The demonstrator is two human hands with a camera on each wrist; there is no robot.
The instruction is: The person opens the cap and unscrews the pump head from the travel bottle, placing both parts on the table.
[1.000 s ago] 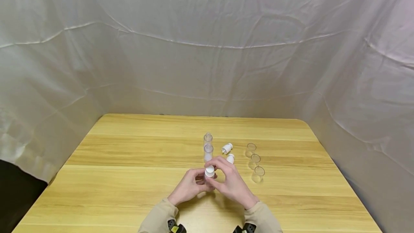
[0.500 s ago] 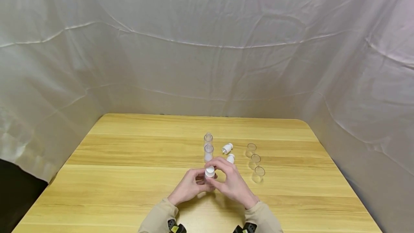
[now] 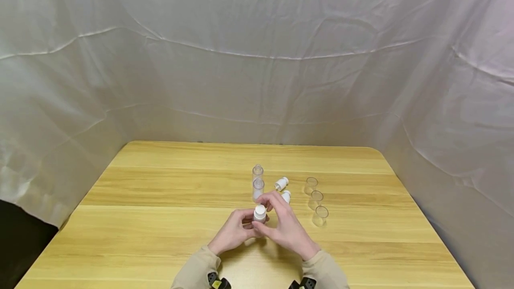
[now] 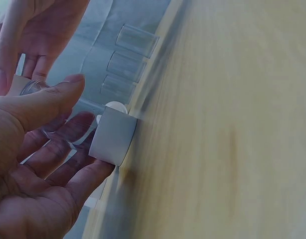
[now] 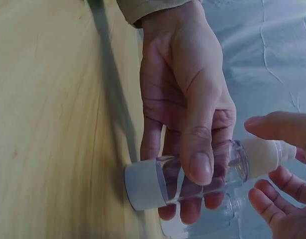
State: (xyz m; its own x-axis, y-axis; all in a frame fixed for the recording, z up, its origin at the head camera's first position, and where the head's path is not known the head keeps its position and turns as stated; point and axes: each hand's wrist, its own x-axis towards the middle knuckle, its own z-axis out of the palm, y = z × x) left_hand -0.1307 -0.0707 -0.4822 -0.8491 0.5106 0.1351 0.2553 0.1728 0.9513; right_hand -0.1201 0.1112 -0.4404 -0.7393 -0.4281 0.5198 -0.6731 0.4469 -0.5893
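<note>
My left hand (image 3: 233,232) holds a clear pump bottle upright by its body, with thumb on one side and fingers on the other. In the right wrist view, the bottle's lower end (image 5: 145,184) is white, and a white pump top (image 5: 262,155) sits on its neck. My right hand (image 3: 284,226) is spread loosely around that top, the thumb on the near side and the fingers behind it. Gaps show between its fingers and the white top. Whether the bottle touches the table cannot be told.
Behind the hands stand two clear bottles (image 3: 259,187) in a row. Two loose white pump tops (image 3: 282,184) lie to their right. Farther right, three clear caps (image 3: 321,216) form a line on the wooden table (image 3: 160,222). Grey cloth (image 3: 257,84) hangs around the table.
My right hand's fingers have loosened and spread away from the white pump top they were pinching. The left hand's hold and the loose parts stay as before.
</note>
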